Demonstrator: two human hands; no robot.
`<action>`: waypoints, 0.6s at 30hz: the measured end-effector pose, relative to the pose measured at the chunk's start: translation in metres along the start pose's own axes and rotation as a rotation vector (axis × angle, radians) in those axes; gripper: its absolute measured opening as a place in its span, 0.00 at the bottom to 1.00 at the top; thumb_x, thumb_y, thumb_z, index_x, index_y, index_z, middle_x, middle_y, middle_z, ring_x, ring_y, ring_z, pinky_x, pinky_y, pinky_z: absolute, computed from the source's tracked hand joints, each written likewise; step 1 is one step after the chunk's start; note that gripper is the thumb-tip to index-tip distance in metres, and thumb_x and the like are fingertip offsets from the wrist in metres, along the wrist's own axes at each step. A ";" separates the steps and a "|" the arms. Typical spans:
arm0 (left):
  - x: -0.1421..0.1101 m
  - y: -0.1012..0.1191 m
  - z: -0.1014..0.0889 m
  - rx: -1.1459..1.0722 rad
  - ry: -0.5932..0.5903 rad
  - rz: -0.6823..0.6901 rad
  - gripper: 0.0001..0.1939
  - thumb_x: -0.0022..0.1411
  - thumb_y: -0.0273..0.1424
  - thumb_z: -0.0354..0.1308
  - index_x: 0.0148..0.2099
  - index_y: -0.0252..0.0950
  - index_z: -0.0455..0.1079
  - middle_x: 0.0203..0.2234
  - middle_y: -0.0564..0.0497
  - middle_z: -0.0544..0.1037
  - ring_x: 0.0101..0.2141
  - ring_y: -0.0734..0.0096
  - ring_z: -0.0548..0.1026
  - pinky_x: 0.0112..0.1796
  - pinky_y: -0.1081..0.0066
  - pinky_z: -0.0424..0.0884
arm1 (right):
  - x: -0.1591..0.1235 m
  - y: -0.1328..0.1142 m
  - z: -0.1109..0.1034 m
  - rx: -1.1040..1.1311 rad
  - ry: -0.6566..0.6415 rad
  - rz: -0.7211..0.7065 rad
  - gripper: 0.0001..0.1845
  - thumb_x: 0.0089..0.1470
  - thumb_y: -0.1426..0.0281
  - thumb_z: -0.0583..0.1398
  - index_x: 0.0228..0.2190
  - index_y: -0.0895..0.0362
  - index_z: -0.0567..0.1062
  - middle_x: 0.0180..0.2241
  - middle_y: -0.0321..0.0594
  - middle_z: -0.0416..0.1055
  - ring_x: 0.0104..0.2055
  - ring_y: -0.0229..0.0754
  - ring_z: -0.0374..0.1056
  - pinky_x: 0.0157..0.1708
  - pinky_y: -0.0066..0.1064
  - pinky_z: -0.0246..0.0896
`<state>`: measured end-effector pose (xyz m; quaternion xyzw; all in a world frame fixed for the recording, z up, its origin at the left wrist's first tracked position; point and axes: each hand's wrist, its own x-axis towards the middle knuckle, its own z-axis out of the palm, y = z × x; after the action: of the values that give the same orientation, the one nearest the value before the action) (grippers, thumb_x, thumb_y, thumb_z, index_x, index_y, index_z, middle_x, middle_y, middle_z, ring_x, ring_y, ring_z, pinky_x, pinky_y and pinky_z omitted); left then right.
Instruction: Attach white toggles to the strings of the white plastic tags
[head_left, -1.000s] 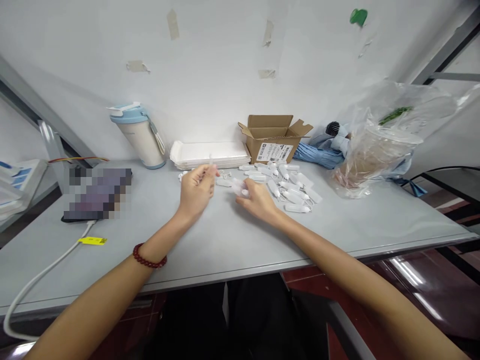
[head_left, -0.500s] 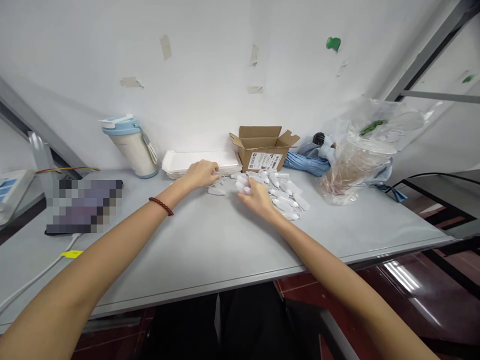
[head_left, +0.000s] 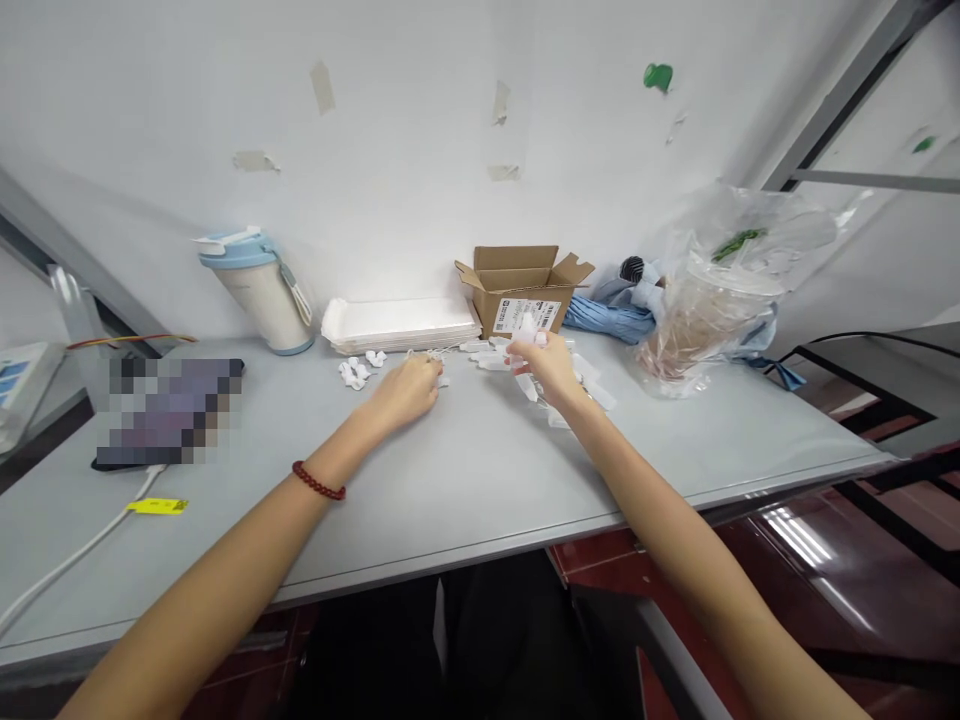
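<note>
My left hand (head_left: 409, 392) is closed low over the tabletop, its fingers curled down on a small translucent plastic bottle (head_left: 444, 382), of which only an end shows. Thin white strings run just behind it. My right hand (head_left: 551, 362) is raised slightly above a pile of similar small bottles (head_left: 598, 390). Between its thumb and fingers are small translucent bottles (head_left: 528, 329); how many is unclear. The hand covers part of the pile. Several small white pieces (head_left: 354, 374) sit left of my left hand.
Behind my hands stand a stack of white trays (head_left: 401, 325) and an open cardboard box (head_left: 499, 290). A tumbler (head_left: 259, 300) and a blurred-out phone-like device (head_left: 172, 410) with a cable are at left. Blue cloth (head_left: 611, 320) and a plastic-bagged container (head_left: 712, 310) are at right.
My left hand first went forward to the strings near the trays, then came down onto the bottle. My right hand lifted and moved right with its bottles. The camera view shifted.
</note>
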<state>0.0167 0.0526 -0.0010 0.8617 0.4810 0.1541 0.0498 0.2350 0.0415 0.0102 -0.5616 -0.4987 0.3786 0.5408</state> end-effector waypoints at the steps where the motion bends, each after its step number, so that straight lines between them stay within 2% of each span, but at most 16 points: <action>1: -0.002 0.002 0.002 -0.035 0.032 -0.014 0.10 0.50 0.23 0.54 0.37 0.32 0.72 0.39 0.39 0.76 0.42 0.52 0.73 0.42 0.62 0.67 | 0.000 -0.001 -0.001 0.052 -0.011 0.015 0.10 0.36 0.68 0.58 0.26 0.57 0.67 0.26 0.37 0.68 0.28 0.40 0.67 0.25 0.30 0.62; 4: -0.005 0.010 0.003 -0.345 0.142 -0.124 0.07 0.50 0.28 0.58 0.34 0.34 0.71 0.30 0.45 0.77 0.34 0.59 0.75 0.36 0.66 0.70 | -0.002 -0.001 0.002 0.022 -0.082 0.010 0.09 0.37 0.66 0.59 0.25 0.57 0.67 0.25 0.37 0.68 0.27 0.39 0.66 0.25 0.31 0.62; 7: -0.007 0.020 0.006 -0.828 0.142 -0.355 0.09 0.52 0.32 0.60 0.35 0.32 0.70 0.18 0.51 0.73 0.20 0.69 0.72 0.23 0.71 0.68 | -0.007 0.005 0.012 -0.307 -0.123 -0.158 0.10 0.39 0.65 0.59 0.26 0.56 0.67 0.25 0.37 0.68 0.27 0.41 0.65 0.27 0.32 0.60; 9: -0.007 0.028 0.012 -1.079 0.095 -0.449 0.08 0.54 0.31 0.60 0.33 0.30 0.70 0.15 0.52 0.72 0.17 0.73 0.70 0.20 0.73 0.68 | -0.012 0.010 0.018 -0.570 -0.121 -0.310 0.10 0.41 0.65 0.59 0.28 0.56 0.68 0.27 0.39 0.69 0.30 0.43 0.64 0.30 0.33 0.59; 11: -0.008 0.034 0.017 -1.230 0.068 -0.480 0.05 0.54 0.28 0.60 0.31 0.29 0.70 0.17 0.51 0.73 0.19 0.74 0.72 0.23 0.74 0.70 | -0.015 0.014 0.021 -0.751 -0.135 -0.382 0.12 0.43 0.66 0.58 0.33 0.58 0.69 0.32 0.43 0.71 0.33 0.45 0.65 0.33 0.34 0.58; 13: -0.008 0.039 0.021 -1.312 0.062 -0.502 0.03 0.54 0.24 0.60 0.31 0.28 0.70 0.20 0.49 0.76 0.23 0.74 0.75 0.27 0.74 0.73 | -0.017 0.016 0.021 -0.835 -0.149 -0.382 0.17 0.46 0.66 0.58 0.39 0.60 0.69 0.38 0.48 0.71 0.37 0.47 0.66 0.34 0.34 0.58; 15: -0.009 0.042 0.022 -1.361 0.059 -0.515 0.04 0.54 0.21 0.60 0.35 0.28 0.71 0.24 0.49 0.77 0.27 0.74 0.77 0.31 0.73 0.74 | -0.016 0.016 0.019 -0.846 -0.134 -0.376 0.20 0.47 0.63 0.59 0.42 0.61 0.69 0.41 0.50 0.70 0.40 0.48 0.66 0.36 0.35 0.58; 18: -0.010 0.044 0.022 -1.389 0.052 -0.518 0.08 0.54 0.20 0.59 0.39 0.29 0.71 0.27 0.48 0.78 0.30 0.73 0.77 0.35 0.73 0.75 | -0.010 0.015 0.013 -0.764 -0.089 -0.389 0.23 0.48 0.56 0.60 0.40 0.60 0.70 0.41 0.49 0.70 0.40 0.47 0.65 0.38 0.34 0.58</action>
<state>0.0542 0.0224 -0.0134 0.4866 0.4617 0.4265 0.6068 0.2229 0.0359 -0.0071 -0.6002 -0.7226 0.0815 0.3331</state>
